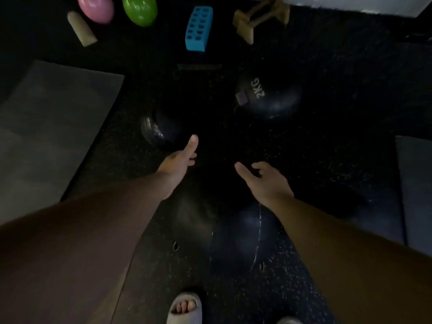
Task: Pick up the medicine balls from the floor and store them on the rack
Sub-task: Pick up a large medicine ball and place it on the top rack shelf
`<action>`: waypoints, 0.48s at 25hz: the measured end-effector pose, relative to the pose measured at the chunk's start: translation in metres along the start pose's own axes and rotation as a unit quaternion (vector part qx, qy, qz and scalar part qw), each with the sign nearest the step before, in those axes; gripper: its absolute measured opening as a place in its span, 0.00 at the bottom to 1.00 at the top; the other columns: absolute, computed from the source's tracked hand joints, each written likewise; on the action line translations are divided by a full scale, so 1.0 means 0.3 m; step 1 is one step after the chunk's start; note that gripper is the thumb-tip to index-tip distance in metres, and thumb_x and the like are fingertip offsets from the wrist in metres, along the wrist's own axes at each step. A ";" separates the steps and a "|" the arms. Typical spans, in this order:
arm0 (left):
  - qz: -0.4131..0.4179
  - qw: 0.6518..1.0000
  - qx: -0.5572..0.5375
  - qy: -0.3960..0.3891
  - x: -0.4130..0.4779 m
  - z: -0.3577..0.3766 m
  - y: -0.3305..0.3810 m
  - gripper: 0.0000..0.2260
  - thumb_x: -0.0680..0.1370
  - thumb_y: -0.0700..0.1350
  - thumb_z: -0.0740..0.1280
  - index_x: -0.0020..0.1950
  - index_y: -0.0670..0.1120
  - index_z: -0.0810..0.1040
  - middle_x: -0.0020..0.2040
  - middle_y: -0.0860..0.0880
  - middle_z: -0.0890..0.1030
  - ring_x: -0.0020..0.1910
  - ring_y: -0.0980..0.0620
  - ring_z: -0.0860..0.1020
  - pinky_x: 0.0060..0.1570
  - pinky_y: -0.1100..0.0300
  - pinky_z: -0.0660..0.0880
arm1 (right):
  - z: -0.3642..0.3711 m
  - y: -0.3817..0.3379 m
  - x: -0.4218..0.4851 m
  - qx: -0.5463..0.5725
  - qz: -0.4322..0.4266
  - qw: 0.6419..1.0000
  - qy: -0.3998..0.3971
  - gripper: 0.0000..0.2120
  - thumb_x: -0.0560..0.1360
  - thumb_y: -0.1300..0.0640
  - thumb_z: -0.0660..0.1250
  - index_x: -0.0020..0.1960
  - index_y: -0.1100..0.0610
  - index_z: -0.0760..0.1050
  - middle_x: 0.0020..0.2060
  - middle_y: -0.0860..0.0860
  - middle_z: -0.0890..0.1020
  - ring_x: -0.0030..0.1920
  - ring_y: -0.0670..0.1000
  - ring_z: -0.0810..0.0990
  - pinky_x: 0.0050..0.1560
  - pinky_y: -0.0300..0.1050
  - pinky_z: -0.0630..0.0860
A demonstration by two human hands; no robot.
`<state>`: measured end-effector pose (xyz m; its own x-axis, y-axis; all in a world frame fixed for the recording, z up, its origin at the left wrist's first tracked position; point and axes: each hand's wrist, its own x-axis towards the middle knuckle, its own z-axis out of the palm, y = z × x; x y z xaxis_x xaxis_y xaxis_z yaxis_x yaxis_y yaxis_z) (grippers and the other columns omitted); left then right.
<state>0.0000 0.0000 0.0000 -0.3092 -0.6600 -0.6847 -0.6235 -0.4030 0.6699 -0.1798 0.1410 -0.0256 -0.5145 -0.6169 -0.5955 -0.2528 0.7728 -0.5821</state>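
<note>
Hands first: the left hand (pixel 180 160) reaches forward and down with the thumb stretched out and the fingers loosely spread, holding nothing. Its thumb tip lies just beside a dark medicine ball (pixel 161 132) on the floor, though whether it touches the ball cannot be told in the dim light. The right hand (pixel 264 178) is also open and empty, fingers curled a little, hanging over bare floor (pixel 327 160) to the right of the left hand.

Between and below the two forearms sits a second dark ball (pixel 243 237) with a pale stitched seam across it, near the person's feet; one foot in a light sandal (pixel 184 307) shows at the bottom edge. A third ball (pixel 268 94), marked "2KG" in white (with a small purple patch beside the lettering), rests farther ahead and to the right, well apart from both hands.

A grey mat (pixel 53 127) lies on the left side of the floor. Along the far edge are a pink ball (pixel 95 8) and a green ball (pixel 140 10) side by side, a pale foam cylinder (pixel 81 29) just left of them, a blue block with rows of holes (pixel 197 29), and a wooden frame (pixel 259 17) to its right. All three dark balls are on the floor.
</note>
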 end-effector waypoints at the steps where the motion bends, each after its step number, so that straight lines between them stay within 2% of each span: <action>1: -0.009 1.000 0.003 0.001 0.050 0.026 -0.066 0.39 0.81 0.74 0.54 0.77 0.47 0.78 0.74 0.45 0.79 0.72 0.45 0.75 0.71 0.49 0.65 | 0.033 0.058 0.049 -0.006 0.010 1.000 0.003 0.53 0.62 0.14 0.55 0.78 0.43 0.68 0.76 0.51 0.73 0.75 0.60 0.71 0.72 0.66 0.72; 3: -0.022 0.998 0.052 0.018 0.147 0.057 -0.171 0.31 0.80 0.74 0.57 0.64 0.52 0.84 0.65 0.48 0.82 0.68 0.44 0.79 0.66 0.52 0.69 | 0.090 0.142 0.140 -0.028 0.039 0.999 0.003 0.57 0.59 0.13 0.54 0.81 0.42 0.64 0.79 0.53 0.68 0.78 0.64 0.66 0.74 0.69 0.69; 4: -0.034 0.997 0.055 0.032 0.181 0.065 -0.211 0.26 0.80 0.74 0.59 0.56 0.55 0.84 0.60 0.49 0.83 0.63 0.45 0.80 0.63 0.53 0.70 | 0.108 0.179 0.174 -0.019 0.058 0.998 -0.004 0.59 0.57 0.12 0.54 0.82 0.41 0.61 0.81 0.54 0.66 0.80 0.65 0.64 0.75 0.70 0.68; 5: -0.036 0.997 0.044 0.047 0.200 0.071 -0.243 0.24 0.80 0.73 0.60 0.53 0.56 0.84 0.59 0.49 0.84 0.58 0.46 0.81 0.62 0.53 0.71 | 0.132 0.209 0.201 -0.002 0.065 0.998 -0.012 0.61 0.56 0.11 0.55 0.83 0.41 0.59 0.81 0.54 0.64 0.81 0.65 0.62 0.76 0.70 0.67; 6: -0.063 0.996 0.024 0.057 0.218 0.064 -0.284 0.26 0.79 0.74 0.61 0.57 0.55 0.85 0.63 0.47 0.85 0.57 0.46 0.81 0.63 0.52 0.72 | 0.148 0.225 0.215 0.016 0.076 0.997 -0.021 0.64 0.54 0.10 0.55 0.83 0.40 0.58 0.82 0.54 0.64 0.81 0.66 0.62 0.76 0.69 0.67; 8: -0.132 0.988 -0.048 0.061 0.246 0.053 -0.362 0.40 0.73 0.79 0.65 0.73 0.51 0.81 0.74 0.42 0.80 0.69 0.40 0.79 0.73 0.43 0.70 | 0.163 0.247 0.264 0.046 0.082 0.995 -0.019 0.68 0.51 0.07 0.56 0.84 0.40 0.58 0.82 0.53 0.65 0.81 0.66 0.63 0.77 0.68 0.67; 9: -0.172 0.979 -0.091 0.053 0.249 0.055 -0.388 0.47 0.70 0.81 0.66 0.78 0.51 0.78 0.77 0.41 0.78 0.74 0.36 0.76 0.77 0.37 0.67 | 0.166 0.250 0.288 0.061 0.087 0.994 -0.018 0.69 0.49 0.07 0.57 0.84 0.40 0.59 0.82 0.52 0.65 0.81 0.65 0.64 0.77 0.68 0.67; 10: -0.207 0.969 -0.128 0.046 0.248 0.062 -0.412 0.50 0.67 0.81 0.68 0.79 0.50 0.77 0.78 0.39 0.78 0.76 0.35 0.75 0.78 0.33 0.65 | 0.166 0.249 0.304 0.072 0.096 0.993 -0.021 0.69 0.48 0.07 0.58 0.83 0.39 0.60 0.82 0.52 0.66 0.80 0.65 0.65 0.77 0.67 0.67; 12: -0.237 0.954 -0.177 0.043 0.255 0.074 -0.430 0.50 0.62 0.80 0.73 0.75 0.50 0.80 0.73 0.39 0.82 0.71 0.35 0.79 0.77 0.32 0.67 | 0.168 0.246 0.325 0.091 0.101 0.990 -0.020 0.68 0.47 0.07 0.60 0.81 0.38 0.62 0.80 0.50 0.69 0.79 0.64 0.67 0.76 0.66 0.69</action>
<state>0.0410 0.0156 -0.1451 0.0162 -0.3933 -0.9193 -0.3926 -0.8480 0.3559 -0.2072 0.1305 -0.1545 -0.5053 -0.4604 -0.7299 0.0062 0.8438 -0.5366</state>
